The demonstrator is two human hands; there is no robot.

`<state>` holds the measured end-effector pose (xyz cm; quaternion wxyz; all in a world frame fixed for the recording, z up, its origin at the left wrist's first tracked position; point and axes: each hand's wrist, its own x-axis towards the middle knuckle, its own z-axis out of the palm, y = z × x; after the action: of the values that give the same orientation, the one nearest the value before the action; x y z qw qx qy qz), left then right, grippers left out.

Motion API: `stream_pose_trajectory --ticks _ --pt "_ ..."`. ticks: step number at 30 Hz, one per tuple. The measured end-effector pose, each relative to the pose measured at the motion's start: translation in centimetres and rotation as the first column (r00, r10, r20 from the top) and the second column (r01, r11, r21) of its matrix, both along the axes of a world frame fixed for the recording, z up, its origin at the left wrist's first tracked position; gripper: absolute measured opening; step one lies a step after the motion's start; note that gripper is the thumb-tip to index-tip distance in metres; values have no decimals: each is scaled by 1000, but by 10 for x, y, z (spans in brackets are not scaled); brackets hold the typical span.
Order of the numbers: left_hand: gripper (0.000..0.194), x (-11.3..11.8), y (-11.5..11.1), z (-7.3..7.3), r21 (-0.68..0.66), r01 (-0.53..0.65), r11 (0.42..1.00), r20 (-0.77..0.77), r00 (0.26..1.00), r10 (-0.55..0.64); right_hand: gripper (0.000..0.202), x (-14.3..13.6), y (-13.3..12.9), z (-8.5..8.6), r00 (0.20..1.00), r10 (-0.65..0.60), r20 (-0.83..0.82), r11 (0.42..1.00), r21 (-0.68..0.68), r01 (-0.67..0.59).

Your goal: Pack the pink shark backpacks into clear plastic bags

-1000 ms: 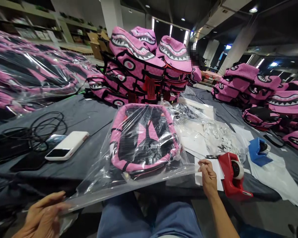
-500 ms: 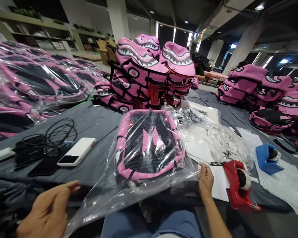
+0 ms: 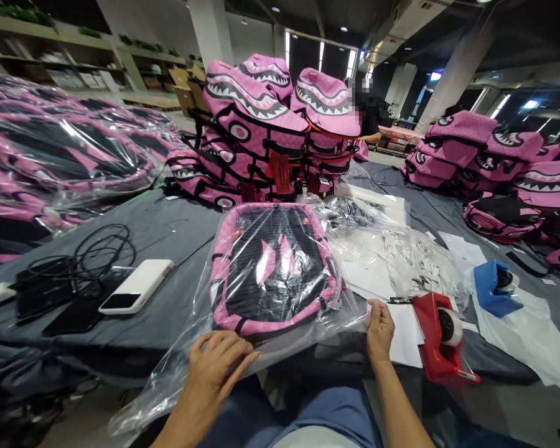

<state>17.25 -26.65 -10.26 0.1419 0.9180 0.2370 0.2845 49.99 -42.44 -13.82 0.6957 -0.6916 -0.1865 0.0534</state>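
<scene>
A pink and black backpack (image 3: 280, 267) lies back-side up at the table's near edge, inside a clear plastic bag (image 3: 168, 379). The bag's loose mouth hangs over the edge towards my lap. My left hand (image 3: 217, 364) is on this loose plastic, just below the backpack's lower left edge, with its fingers stretched out and slightly bent. At the right corner of the bag's mouth, my right hand (image 3: 380, 330) is closed in a pinch on the plastic. To its right stands a red tape dispenser (image 3: 441, 345) on white paper.
Stacked pink backpacks (image 3: 256, 137) rise behind the bagged one; more backpacks (image 3: 480, 155) sit at right. Bagged backpacks (image 3: 65, 149) fill the left. Nearer lie a white power bank (image 3: 137, 286), black cables (image 3: 105, 252), crumpled plastic (image 3: 415, 261) and a blue tape dispenser (image 3: 497, 287). A person (image 3: 368, 115) is behind.
My left hand has moved right, from beside the bag's left corner onto the plastic below the backpack. My right hand still pinches the right corner. The view has shifted slightly.
</scene>
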Motion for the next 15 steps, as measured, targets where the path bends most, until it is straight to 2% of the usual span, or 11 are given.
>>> stream_pose_trajectory --ticks 3,5,8,9,10,12,13,15 --pt "26 2 5 5 16 -19 1000 70 997 17 56 -3 -2 1 999 -5 42 1000 -4 5" --pt "31 8 16 9 -24 -54 998 90 994 55 55 -4 -2 -1 998 -13 69 1000 3 13" --pt "40 22 43 16 -225 -47 973 28 998 54 55 -2 -1 -3 997 -29 67 999 16 28" --pt "44 26 52 19 -346 -20 938 -9 1000 17 55 1 0 -3 998 -33 61 999 14 32" --pt "47 31 60 22 -478 8 878 -42 999 -32 55 3 2 -3 998 -30 60 1000 1 30" --pt "52 38 70 27 -697 32 716 -70 991 -113 55 9 5 -3 997 -7 74 999 -53 11" --pt "53 41 73 30 -762 27 647 -73 989 -127 56 11 7 -3 997 13 79 996 -89 -5" --pt "54 43 73 33 -815 5 579 -80 989 -122 58 15 12 -4 998 57 35 987 -150 -52"
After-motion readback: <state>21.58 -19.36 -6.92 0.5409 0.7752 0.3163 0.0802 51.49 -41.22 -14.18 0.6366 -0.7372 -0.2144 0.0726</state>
